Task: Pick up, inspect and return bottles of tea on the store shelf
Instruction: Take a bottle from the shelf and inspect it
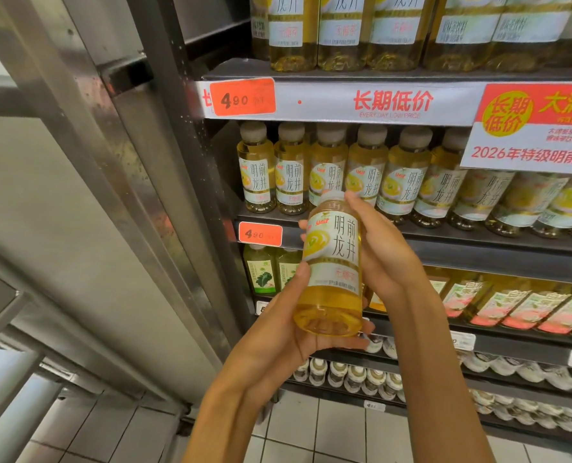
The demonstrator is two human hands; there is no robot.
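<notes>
Yellow tea bottle (331, 269) x1; left hand (277, 342) + right hand (384, 248) gripping

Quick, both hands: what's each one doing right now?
Left hand: closed around the base of the tea bottle.
Right hand: closed on the same bottle's upper side.

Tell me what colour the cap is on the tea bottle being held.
White or pale, though blurred; the bottle shows best in the head view, its only view.

- Clear plastic bottle of yellow tea (333, 269): in front of the dark metal shelf unit (445, 248), between both hands.
- Left hand (277, 342): under its base.
- Right hand (383, 248): at its right side.
- Row of matching tea bottles (328, 168): on the shelf behind.
</notes>
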